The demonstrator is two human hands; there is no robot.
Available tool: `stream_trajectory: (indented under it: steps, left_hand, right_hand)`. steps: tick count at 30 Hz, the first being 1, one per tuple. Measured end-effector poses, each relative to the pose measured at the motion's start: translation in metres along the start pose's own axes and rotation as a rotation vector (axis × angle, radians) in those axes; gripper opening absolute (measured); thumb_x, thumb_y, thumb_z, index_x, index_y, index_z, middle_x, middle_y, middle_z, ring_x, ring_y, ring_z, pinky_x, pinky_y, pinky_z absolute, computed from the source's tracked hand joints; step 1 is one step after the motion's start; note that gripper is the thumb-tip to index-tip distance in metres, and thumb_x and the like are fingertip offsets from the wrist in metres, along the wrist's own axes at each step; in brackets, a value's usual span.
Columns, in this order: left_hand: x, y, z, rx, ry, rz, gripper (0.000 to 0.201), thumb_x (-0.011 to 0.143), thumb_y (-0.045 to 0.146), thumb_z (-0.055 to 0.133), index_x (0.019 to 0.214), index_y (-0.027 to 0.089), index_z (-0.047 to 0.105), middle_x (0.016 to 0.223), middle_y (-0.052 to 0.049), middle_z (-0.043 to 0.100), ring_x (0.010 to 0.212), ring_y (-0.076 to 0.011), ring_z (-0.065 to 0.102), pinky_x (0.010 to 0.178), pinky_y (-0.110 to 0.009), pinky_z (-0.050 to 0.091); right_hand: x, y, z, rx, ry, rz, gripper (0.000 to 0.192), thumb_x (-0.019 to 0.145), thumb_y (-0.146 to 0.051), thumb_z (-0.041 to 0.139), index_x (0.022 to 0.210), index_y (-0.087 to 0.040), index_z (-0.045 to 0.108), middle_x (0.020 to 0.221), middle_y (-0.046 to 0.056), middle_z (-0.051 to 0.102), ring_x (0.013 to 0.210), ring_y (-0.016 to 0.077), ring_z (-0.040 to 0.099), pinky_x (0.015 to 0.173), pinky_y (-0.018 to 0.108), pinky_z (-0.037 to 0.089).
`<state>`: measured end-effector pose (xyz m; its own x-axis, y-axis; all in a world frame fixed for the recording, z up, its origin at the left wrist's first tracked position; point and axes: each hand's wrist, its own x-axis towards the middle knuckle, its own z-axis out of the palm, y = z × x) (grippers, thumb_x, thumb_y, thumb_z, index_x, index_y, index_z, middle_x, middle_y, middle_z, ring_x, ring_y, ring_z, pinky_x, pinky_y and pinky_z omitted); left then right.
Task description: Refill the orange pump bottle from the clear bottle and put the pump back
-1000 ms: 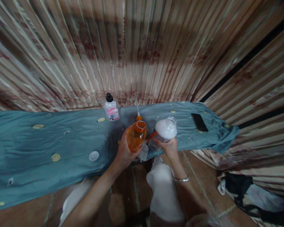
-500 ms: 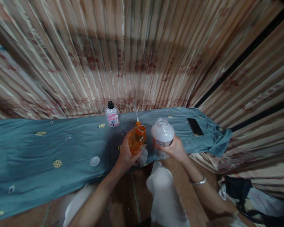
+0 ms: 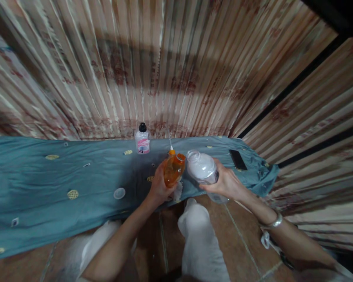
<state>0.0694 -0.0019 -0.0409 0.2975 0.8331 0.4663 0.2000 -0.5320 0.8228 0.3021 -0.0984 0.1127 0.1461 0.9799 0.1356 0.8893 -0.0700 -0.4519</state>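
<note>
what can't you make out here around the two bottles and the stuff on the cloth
Head view only:
- Orange bottle: lower part hidden by the left hand; whether anything is flowing into its mouth is blurred.
- Clear bottle: base covered by the right hand.
- Small bottle by the wall: label print too small to read.
- Phone: dark screen, no detail.
- White round piece on the blue cloth: too small to identify.

Counter cover: teal cloth (image 3: pixel 61 172) with small gold motifs, draped over the counter.
Small bottle: clear, pink label, black cap (image 3: pixel 142 138), upright at the rear edge.
Round cap: white (image 3: pixel 119 193), flat on the cloth.
Phone: black (image 3: pixel 238 159), lying flat, far right.
Backdrop: striped curtain (image 3: pixel 170 66).
</note>
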Motion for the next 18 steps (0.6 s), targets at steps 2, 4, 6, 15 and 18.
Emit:
stream_trajectory:
  steps: [2,4,6,15,18]
  left_hand:
    - [0.000,0.001,0.000,-0.006,-0.006,0.000,0.090,0.076,0.030,0.084,0.153,0.021,0.037,0.149,-0.018,0.057,0.142,-0.0343,0.056,0.121,-0.056,0.046]
    - [0.001,0.002,0.000,-0.014,-0.012,0.005,0.089,0.076,0.031,0.083,0.153,0.020,0.037,0.149,-0.019,0.057,0.143,-0.0347,0.056,0.122,-0.056,0.045]
    - [0.001,0.003,0.000,-0.023,-0.020,0.010,0.089,0.077,0.030,0.082,0.153,0.019,0.037,0.150,-0.019,0.056,0.142,-0.0348,0.056,0.122,-0.056,0.045]
    - [0.002,0.004,0.001,-0.027,-0.014,-0.001,0.093,0.072,0.028,0.084,0.152,0.018,0.038,0.151,-0.019,0.056,0.143,-0.0356,0.055,0.122,-0.057,0.044]
    - [0.002,0.006,0.001,-0.034,-0.012,-0.019,0.093,0.072,0.025,0.084,0.152,0.020,0.038,0.151,-0.018,0.056,0.144,-0.0344,0.055,0.123,-0.055,0.044]
  right_hand:
    - [0.002,-0.002,-0.003,-0.041,-0.022,-0.001,0.094,0.061,-0.050,0.084,0.146,-0.020,0.055,0.102,0.007,0.081,0.094,0.0373,0.078,0.074,0.037,0.056]
    - [0.003,-0.004,-0.006,-0.065,-0.036,0.001,0.093,0.060,-0.050,0.084,0.144,-0.019,0.057,0.096,0.007,0.081,0.089,0.0370,0.078,0.070,0.035,0.055]
    - [0.004,-0.006,-0.008,-0.074,-0.038,-0.006,0.092,0.059,-0.049,0.085,0.142,-0.019,0.057,0.092,0.006,0.081,0.086,0.0361,0.078,0.068,0.034,0.054]
    - [0.006,-0.010,-0.015,-0.129,-0.051,-0.023,0.091,0.058,-0.049,0.085,0.140,-0.018,0.059,0.090,0.006,0.080,0.085,0.0372,0.078,0.067,0.035,0.054]
    - [0.008,-0.012,-0.020,-0.160,-0.072,-0.028,0.091,0.058,-0.049,0.085,0.139,-0.018,0.060,0.089,0.006,0.080,0.085,0.0368,0.079,0.067,0.034,0.054]
